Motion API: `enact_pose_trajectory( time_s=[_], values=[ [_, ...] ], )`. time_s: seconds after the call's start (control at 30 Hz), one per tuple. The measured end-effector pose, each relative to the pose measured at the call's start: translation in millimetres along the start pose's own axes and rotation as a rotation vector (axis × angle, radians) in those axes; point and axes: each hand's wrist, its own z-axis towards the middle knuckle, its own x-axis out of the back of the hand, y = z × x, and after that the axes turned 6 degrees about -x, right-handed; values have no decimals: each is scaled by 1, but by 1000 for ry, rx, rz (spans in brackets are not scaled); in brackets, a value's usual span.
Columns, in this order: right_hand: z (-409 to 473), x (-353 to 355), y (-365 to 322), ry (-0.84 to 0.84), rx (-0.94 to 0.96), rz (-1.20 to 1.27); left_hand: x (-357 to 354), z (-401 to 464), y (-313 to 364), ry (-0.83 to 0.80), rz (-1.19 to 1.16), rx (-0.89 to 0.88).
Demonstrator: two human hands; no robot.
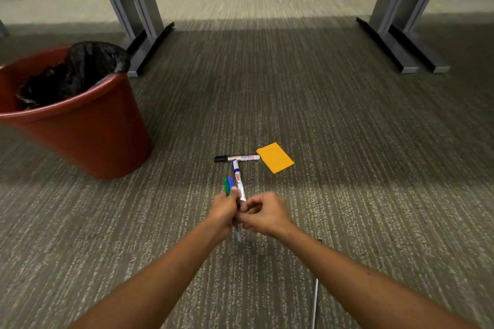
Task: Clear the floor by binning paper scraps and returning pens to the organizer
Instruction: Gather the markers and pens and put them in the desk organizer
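Centrally, the left hand [224,208] gripped a bunch of pens [233,187], tips toward twelve o'clock; the right hand [263,215] pinched their lower ends. At twelve o'clock from them a black marker [236,158] lay crosswise on the carpet [347,141], a yellow paper [275,157] just beside it at three. At ten o'clock stood the bin [88,125].

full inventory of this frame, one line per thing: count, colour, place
marker on floor: 1, black cap, white barrel, centre of carpet, lying crosswise
held markers: 3, blue-capped white one plus green and blue tips, bunched in the hands
paper pad: 1, orange-yellow, flat on carpet right of the floor marker
bin: 1, red-brown with black liner, left
desk legs: grey, two pairs, far left and far right
carpet: grey-green, striped
left hand: closed on the markers
right hand: at the bundle, grip unclear
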Motion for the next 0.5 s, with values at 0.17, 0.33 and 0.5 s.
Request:
enact_pose_trajectory(
  time_s=[0.17, 0.33, 0.5],
  values=[
    [4, 38, 22, 231, -117, 94, 17, -2, 9, -98, -89, 27],
    [25, 52, 40, 342, -192, 57, 20, 0, 19, -119, -61, 14],
    [64, 40, 10, 236, -82, -180, 27, 2, 24, -65, -186, 62]
  ],
)
